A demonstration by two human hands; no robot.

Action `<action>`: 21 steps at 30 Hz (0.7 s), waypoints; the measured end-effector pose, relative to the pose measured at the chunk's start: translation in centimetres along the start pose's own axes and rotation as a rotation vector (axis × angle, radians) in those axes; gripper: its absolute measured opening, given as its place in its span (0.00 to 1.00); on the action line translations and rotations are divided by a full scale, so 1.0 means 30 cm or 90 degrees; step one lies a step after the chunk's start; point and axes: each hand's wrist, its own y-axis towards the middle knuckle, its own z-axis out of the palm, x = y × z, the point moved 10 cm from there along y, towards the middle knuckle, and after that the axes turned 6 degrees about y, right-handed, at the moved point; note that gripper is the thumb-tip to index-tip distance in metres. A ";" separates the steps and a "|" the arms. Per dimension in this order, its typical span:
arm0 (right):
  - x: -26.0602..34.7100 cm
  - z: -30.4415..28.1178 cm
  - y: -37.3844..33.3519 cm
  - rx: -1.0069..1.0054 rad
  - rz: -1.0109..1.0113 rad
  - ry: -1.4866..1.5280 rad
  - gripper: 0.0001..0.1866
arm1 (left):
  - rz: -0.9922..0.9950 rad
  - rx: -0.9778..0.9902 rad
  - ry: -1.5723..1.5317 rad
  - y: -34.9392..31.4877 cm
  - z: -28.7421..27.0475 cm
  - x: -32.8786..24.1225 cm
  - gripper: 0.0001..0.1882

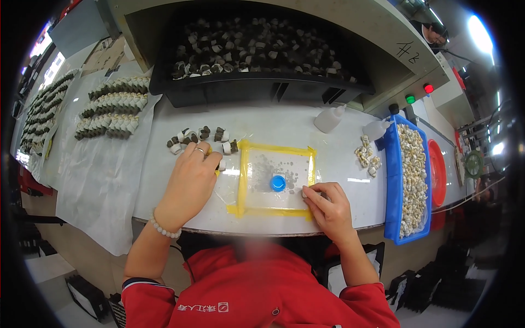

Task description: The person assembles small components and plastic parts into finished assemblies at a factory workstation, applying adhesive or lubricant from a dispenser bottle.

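Nearest, a small pale part (304,192) is pinched by the right hand (328,210) at the yellow-taped pad (276,180). Beyond, the left hand (188,183) is curled over black-and-white parts (202,139); its grip cannot be told.

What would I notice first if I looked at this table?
Probably the blue cap in the middle of a clear sheet edged with yellow tape, between the left hand and right hand. Next, the blue tray of pale little pieces on the right, and the big black tray of small dark-and-white parts at the back.
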 end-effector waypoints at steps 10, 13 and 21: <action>0.031 0.036 0.146 0.047 0.039 0.104 0.13 | 0.020 0.035 -0.076 0.003 0.019 -0.020 0.14; 0.059 0.070 0.183 0.099 0.005 0.085 0.12 | -0.020 0.027 -0.112 -0.009 0.010 -0.025 0.14; 0.106 0.110 0.201 0.167 -0.092 -0.023 0.11 | -0.285 0.084 -0.945 -0.146 0.182 -0.063 0.16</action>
